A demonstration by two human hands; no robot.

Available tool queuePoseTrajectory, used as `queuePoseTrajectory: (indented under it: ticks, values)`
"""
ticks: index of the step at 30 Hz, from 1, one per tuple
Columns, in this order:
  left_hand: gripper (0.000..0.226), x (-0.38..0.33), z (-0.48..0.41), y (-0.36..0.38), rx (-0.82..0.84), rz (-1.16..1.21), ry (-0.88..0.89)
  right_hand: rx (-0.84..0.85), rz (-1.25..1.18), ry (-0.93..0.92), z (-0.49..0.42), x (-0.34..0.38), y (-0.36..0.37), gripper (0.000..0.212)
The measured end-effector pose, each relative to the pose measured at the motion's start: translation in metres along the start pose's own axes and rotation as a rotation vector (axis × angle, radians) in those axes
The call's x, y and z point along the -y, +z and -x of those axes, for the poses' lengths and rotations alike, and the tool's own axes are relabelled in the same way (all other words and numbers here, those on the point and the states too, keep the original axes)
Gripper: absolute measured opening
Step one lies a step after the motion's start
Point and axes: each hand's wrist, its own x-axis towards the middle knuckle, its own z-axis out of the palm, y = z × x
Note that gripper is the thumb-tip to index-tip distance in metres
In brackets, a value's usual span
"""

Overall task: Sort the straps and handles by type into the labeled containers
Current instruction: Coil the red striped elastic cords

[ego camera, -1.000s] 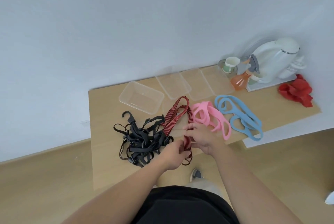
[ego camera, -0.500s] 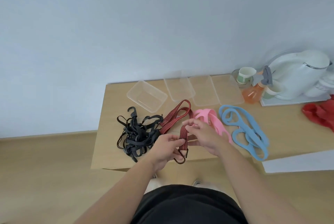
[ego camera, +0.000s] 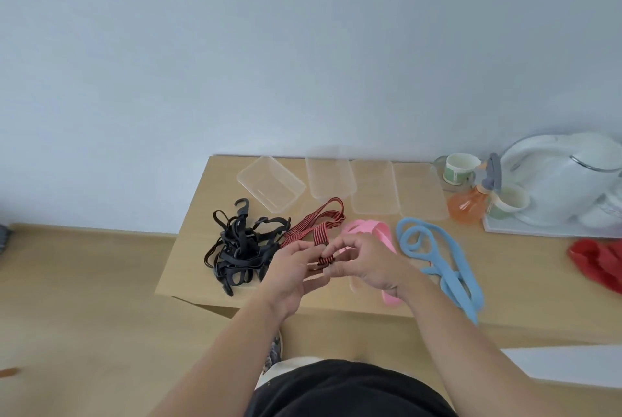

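Note:
A red-and-black striped bungee strap [ego camera: 319, 221] runs from the table's middle down to my hands. My left hand [ego camera: 296, 265] and my right hand [ego camera: 367, 261] meet over its near end, and both pinch it just above the table's front. A tangle of black straps with hooks [ego camera: 240, 245] lies to the left. Pink handles [ego camera: 370, 228] lie partly under my right hand, and blue handles [ego camera: 437, 255] lie further right. Several clear plastic containers [ego camera: 269, 189] stand in a row at the back of the wooden table [ego camera: 521, 282].
At the back right stand a white kettle [ego camera: 565, 177], two paper cups [ego camera: 457, 167], and an orange spray bottle [ego camera: 471, 204] on a tray. A red cloth [ego camera: 599, 261] lies at the right edge. Wooden floor lies to the left of the table.
The view has tilted and shifted, so the table sits lower and further right. My hands have drawn closer together on the striped strap's near end, which is now bunched between the fingers.

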Motion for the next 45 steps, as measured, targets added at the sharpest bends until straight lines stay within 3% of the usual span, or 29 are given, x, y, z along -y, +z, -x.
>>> queuePoseTrajectory:
  ticks: [5,13,18,20,24,27,30,33,37,39,45]
  values:
    - [0.010,-0.006,0.010,0.007,0.052,0.028,0.079,-0.167,-0.149,-0.051,-0.001,0.011,0.006,0.022]
    - [0.012,-0.027,0.009,0.001,0.159,0.047,0.140,-0.267,-0.468,-0.038,-0.011,0.028,0.008,0.021]
    - [0.033,-0.054,0.010,-0.005,0.193,-0.015,0.181,-0.328,-0.465,-0.085,-0.022,0.048,0.007,0.027]
    - [0.049,-0.066,0.012,-0.008,0.102,-0.244,0.322,-0.362,-0.454,-0.104,-0.027,0.059,0.007,0.028]
    - [0.060,-0.092,0.006,-0.020,-0.038,-0.881,0.841,-0.408,-0.370,-0.125,-0.035,0.085,0.014,0.023]
    - [0.043,-0.110,-0.006,-0.028,-0.007,-1.035,1.095,-0.419,-0.337,-0.149,-0.042,0.102,0.023,0.014]
    - [0.027,-0.129,-0.009,-0.033,-0.006,-1.004,1.200,-0.466,-0.397,-0.213,-0.048,0.117,0.031,0.016]
    - [0.010,-0.146,-0.008,-0.037,0.028,-0.876,1.202,-0.457,-0.524,-0.301,-0.052,0.129,0.039,0.019]
    - [0.013,-0.170,-0.011,-0.038,0.013,-0.686,0.936,-0.622,-0.257,-0.327,-0.057,0.136,0.052,0.009]
    - [0.016,-0.183,-0.011,-0.042,0.123,-0.565,0.775,-0.692,-0.137,-0.335,-0.060,0.140,0.056,0.012]
    - [0.018,-0.209,-0.006,-0.055,0.367,-0.197,0.565,-0.666,-0.303,-0.433,-0.062,0.153,0.071,0.009]
